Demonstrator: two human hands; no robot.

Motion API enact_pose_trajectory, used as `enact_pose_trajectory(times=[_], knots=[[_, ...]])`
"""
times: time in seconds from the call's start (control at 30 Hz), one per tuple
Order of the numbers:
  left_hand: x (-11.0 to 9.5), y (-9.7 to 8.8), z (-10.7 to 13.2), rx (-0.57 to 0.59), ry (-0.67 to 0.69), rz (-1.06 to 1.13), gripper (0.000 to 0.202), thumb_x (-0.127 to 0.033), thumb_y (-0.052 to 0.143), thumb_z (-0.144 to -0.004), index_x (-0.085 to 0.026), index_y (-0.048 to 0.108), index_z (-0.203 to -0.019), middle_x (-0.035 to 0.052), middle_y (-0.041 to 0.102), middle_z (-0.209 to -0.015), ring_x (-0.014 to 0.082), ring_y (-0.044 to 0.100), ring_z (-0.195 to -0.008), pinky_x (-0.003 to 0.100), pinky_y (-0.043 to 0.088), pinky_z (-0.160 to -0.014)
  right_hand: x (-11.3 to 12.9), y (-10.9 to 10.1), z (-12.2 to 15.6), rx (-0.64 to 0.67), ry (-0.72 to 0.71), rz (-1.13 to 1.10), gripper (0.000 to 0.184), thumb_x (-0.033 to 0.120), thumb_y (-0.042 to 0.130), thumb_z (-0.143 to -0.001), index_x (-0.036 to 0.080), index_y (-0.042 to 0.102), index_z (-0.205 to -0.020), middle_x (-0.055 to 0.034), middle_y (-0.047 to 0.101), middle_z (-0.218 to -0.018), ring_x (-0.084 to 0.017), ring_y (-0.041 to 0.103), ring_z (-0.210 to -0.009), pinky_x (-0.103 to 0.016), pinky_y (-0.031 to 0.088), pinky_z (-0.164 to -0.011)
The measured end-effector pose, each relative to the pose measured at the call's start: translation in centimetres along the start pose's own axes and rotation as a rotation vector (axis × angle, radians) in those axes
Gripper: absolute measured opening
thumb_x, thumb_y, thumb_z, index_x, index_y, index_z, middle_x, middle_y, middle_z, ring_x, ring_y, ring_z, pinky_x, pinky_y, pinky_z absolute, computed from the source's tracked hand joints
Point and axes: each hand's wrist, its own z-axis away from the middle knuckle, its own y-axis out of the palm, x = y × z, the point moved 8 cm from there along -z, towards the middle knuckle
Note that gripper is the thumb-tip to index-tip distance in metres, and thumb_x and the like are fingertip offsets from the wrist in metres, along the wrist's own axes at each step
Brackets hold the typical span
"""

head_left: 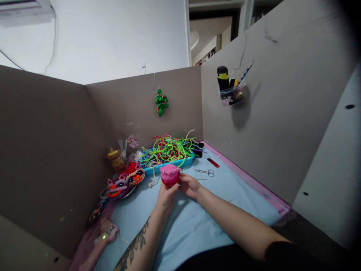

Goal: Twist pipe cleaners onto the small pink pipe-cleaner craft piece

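Above the middle of the blue cloth I hold a round pink-and-red fuzzy craft piece (170, 174), pink on top with small bumps along its edge and deeper red below. My left hand (166, 196) grips it from underneath, thumb toward its lower right. My right hand (190, 186) has its fingers closed at the piece's right side; the fingertips are partly hidden, and a small pale end shows between the hands. Just behind the piece stands a blue tray (169, 164) heaped with green, red and other coloured pipe cleaners (172, 148).
Small scissors (209, 172) and a flat red item (213, 162) lie to the right. At left are a bowl (128, 193) of colourful fuzzy pieces, a jar (115, 160) and a pink glue gun (105, 237) with a green light. Grey panels (254, 124) enclose the table.
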Motion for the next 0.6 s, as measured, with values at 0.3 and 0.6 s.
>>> enact_pose_trajectory(times=[0.3, 0.6], knots=[[0.4, -2.0, -0.5, -0.109, -0.065, 0.181, 0.053, -0.015, 0.077, -0.059, -0.021, 0.053, -0.106, 0.0010, 0.063, -0.088, 0.0096, 0.061, -0.074, 0.022, 0.047, -0.070, 0.3, -2.1, -0.1, -0.151, 0.170, -0.231, 0.009, 0.014, 0.048, -0.072, 0.016, 0.057, -0.071, -0.0024, 0.064, -0.062, -0.015, 0.057, -0.055, -0.029, 0.047, -0.059], [-0.3, -5.2, -1.2, -0.273, -0.014, 0.014, 0.087, -0.007, 0.078, -0.052, -0.023, 0.035, -0.125, 0.0032, 0.060, -0.093, 0.0101, 0.061, -0.067, 0.020, 0.044, -0.058, -1.2, -2.9, 0.2, -0.173, 0.222, 0.121, 0.009, 0.019, 0.063, -0.077, 0.015, 0.056, -0.075, 0.0000, 0.061, -0.059, -0.010, 0.057, -0.050, -0.021, 0.047, -0.049]])
